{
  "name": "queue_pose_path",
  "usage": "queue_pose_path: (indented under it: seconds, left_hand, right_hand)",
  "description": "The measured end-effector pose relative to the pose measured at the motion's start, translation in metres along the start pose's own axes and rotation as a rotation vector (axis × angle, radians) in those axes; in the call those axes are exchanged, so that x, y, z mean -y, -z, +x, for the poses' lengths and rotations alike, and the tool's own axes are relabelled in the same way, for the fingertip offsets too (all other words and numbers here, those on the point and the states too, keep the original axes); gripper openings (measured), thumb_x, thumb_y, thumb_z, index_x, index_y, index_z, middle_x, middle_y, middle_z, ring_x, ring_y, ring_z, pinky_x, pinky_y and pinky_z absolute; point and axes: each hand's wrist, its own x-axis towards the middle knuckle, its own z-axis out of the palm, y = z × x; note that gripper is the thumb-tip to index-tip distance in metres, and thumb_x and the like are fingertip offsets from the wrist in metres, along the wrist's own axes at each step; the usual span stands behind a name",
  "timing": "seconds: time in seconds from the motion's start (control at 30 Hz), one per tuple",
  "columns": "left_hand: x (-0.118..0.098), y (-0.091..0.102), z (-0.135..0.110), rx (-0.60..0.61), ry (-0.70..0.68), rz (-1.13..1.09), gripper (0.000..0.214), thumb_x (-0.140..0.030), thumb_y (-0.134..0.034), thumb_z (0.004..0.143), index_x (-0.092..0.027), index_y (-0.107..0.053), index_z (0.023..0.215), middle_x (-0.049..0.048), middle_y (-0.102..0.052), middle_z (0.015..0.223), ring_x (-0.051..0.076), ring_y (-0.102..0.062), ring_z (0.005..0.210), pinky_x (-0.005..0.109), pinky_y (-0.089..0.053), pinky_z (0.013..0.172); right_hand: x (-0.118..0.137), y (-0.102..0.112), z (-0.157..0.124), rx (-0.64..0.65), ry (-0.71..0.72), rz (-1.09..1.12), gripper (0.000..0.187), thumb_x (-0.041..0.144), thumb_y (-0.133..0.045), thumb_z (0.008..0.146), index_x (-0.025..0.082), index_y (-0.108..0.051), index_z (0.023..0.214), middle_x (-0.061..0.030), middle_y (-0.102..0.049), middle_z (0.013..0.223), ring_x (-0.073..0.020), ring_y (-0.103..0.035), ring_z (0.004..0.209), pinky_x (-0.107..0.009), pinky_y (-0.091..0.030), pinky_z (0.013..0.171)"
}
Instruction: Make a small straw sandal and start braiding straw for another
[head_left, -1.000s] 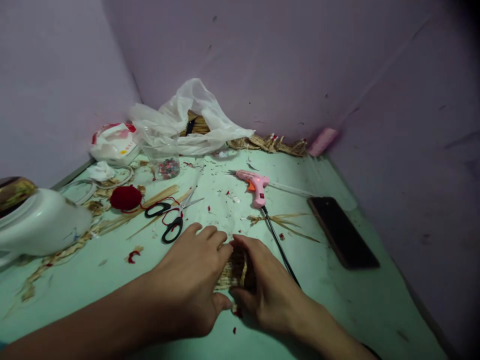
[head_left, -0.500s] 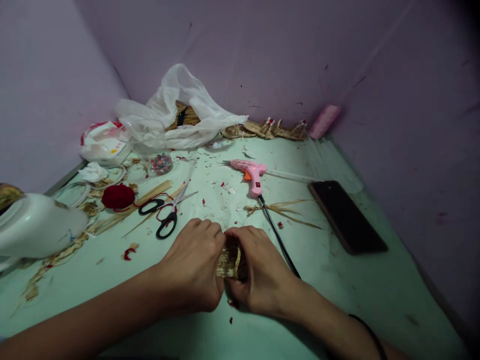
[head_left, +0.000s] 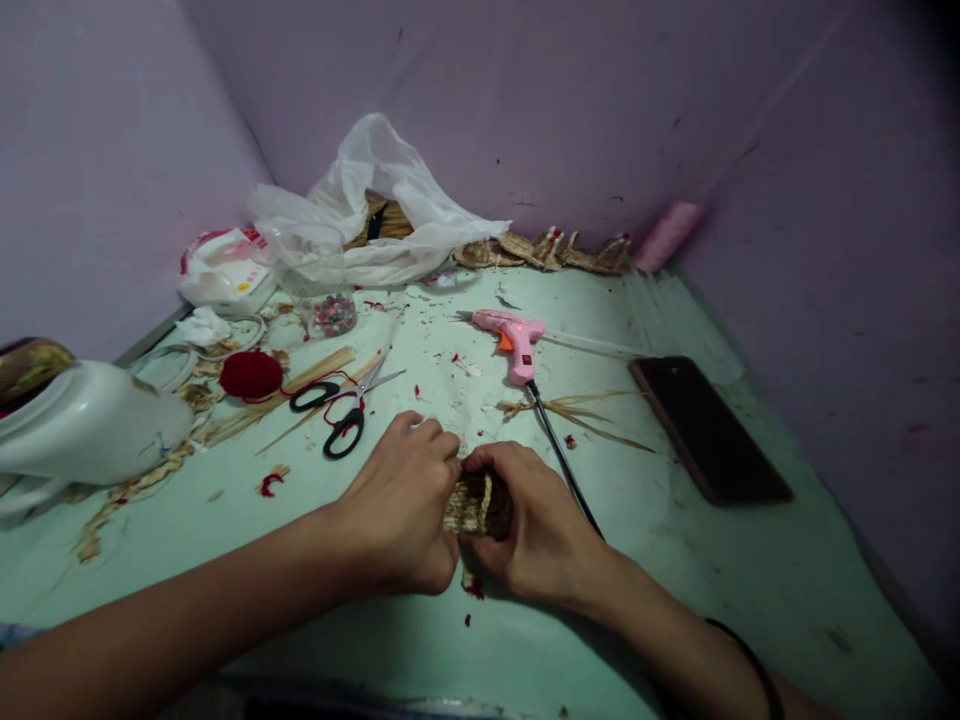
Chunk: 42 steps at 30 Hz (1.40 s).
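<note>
My left hand [head_left: 401, 510] and my right hand [head_left: 529, 525] meet over a small woven straw piece [head_left: 471, 506] on the pale green table [head_left: 675, 580]. Both hands have their fingers curled round it and pinch it from either side. Most of the piece is hidden under my fingers. A bit of red thread [head_left: 472, 585] shows just below it.
A pink glue gun [head_left: 514, 342] with a black cord [head_left: 559, 455] lies behind my hands. A dark phone [head_left: 709, 430] lies at the right. Black-handled scissors [head_left: 341, 410], a red yarn ball [head_left: 251, 373], straw strips, a bead jar [head_left: 334, 313], a plastic bag [head_left: 375, 215] and a white jug [head_left: 82, 425] stand left.
My fingers went from lying flatter on the straw piece to curling tightly round it. The view shifted slightly; the other things on the table did not move.
</note>
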Motion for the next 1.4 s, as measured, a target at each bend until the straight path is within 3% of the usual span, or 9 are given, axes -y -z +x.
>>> queue_pose_path:
  seconds: [0.37,0.57,0.73,0.9,1.03,1.1,1.2,1.3,1.4]
  left_hand:
    - [0.0,0.004,-0.001,0.036,-0.014,0.059,0.023,-0.024,-0.058,0.058,-0.015,-0.062,0.078,0.008,-0.058,0.084,0.025,-0.051,0.084,0.046,-0.035,0.088]
    - [0.017,0.029,0.007,0.289,-0.055,-0.045,0.023,-0.034,-0.065,0.059,-0.018,-0.064,0.076,0.0051,-0.061,0.08,0.023,-0.055,0.077,0.037,-0.04,0.076]
    - [0.032,0.035,0.025,0.402,0.169,-0.428,0.024,-0.03,-0.045,0.073,-0.014,-0.061,0.063,-0.0005,-0.052,0.058,0.013,-0.046,0.057,0.023,-0.036,0.055]
    - [0.033,0.027,0.046,0.442,0.352,-0.497,0.009,-0.012,-0.052,0.057,-0.012,-0.061,0.056,-0.0009,-0.049,0.045,0.014,-0.047,0.05,0.024,-0.037,0.049]
    - [0.034,0.023,0.051,0.521,0.421,-0.545,0.007,-0.011,-0.055,0.056,-0.011,-0.062,0.057,0.0008,-0.05,0.042,0.015,-0.05,0.044,0.027,-0.043,0.048]
    - [0.036,0.021,0.049,0.503,0.435,-0.548,0.008,-0.012,-0.056,0.056,-0.011,-0.064,0.059,0.0003,-0.05,0.043,0.014,-0.05,0.044,0.026,-0.042,0.048]
    - [0.04,0.018,0.043,0.437,0.433,-0.505,0.01,-0.014,-0.055,0.056,-0.012,-0.065,0.06,0.0003,-0.051,0.046,0.014,-0.05,0.048,0.025,-0.039,0.048]
    - [0.042,0.012,0.034,0.367,0.385,-0.45,0.009,-0.017,-0.055,0.057,-0.013,-0.062,0.054,-0.0003,-0.049,0.044,0.014,-0.05,0.05,0.023,-0.035,0.046]
    - [0.042,0.003,0.024,0.386,0.402,-0.524,0.013,-0.022,-0.051,0.06,-0.015,-0.057,0.052,-0.0011,-0.046,0.04,0.012,-0.046,0.04,0.022,-0.032,0.04]
  right_hand:
    - [0.003,0.002,-0.002,0.074,0.12,-0.046,0.023,0.01,-0.053,0.057,0.019,-0.053,0.078,-0.0069,-0.054,0.091,-0.0234,-0.048,0.09,-0.038,-0.042,0.079]
    - [0.011,0.002,-0.008,0.069,0.221,-0.134,0.021,0.011,-0.055,0.065,0.018,-0.06,0.084,-0.0082,-0.058,0.09,-0.0246,-0.048,0.093,-0.041,-0.042,0.082]
    - [0.015,0.0,-0.01,0.017,0.33,-0.253,0.017,0.012,-0.057,0.07,0.017,-0.062,0.086,-0.0082,-0.066,0.089,-0.0253,-0.053,0.095,-0.045,-0.037,0.091]
    - [0.011,-0.006,-0.012,-0.062,0.38,-0.397,0.02,0.015,-0.056,0.07,0.02,-0.063,0.089,-0.003,-0.069,0.093,-0.0268,-0.054,0.098,-0.047,-0.029,0.096]
    - [0.004,-0.012,-0.024,-0.184,0.427,-0.507,0.032,0.015,-0.055,0.074,0.022,-0.06,0.105,-0.0034,-0.068,0.104,-0.0271,-0.054,0.099,-0.049,-0.027,0.098]
    - [0.006,-0.011,-0.032,-0.267,0.328,-0.521,0.035,0.014,-0.052,0.076,0.024,-0.058,0.109,-0.0075,-0.064,0.11,-0.028,-0.055,0.097,-0.05,-0.036,0.093]
    - [0.014,-0.005,-0.042,-0.348,-0.004,-0.348,0.028,0.019,-0.054,0.078,0.024,-0.057,0.106,-0.0101,-0.066,0.095,-0.0252,-0.062,0.081,-0.039,-0.052,0.068]
    - [0.025,0.002,-0.048,-0.202,-0.296,-0.087,0.01,0.028,-0.053,0.082,0.025,-0.062,0.084,-0.0016,-0.066,0.066,-0.0162,-0.061,0.052,-0.025,-0.049,0.045]
    - [0.031,0.001,-0.045,-0.018,-0.448,-0.001,0.027,0.033,-0.045,0.085,0.025,-0.064,0.069,-0.0003,-0.066,0.059,-0.0156,-0.061,0.048,-0.023,-0.047,0.043]
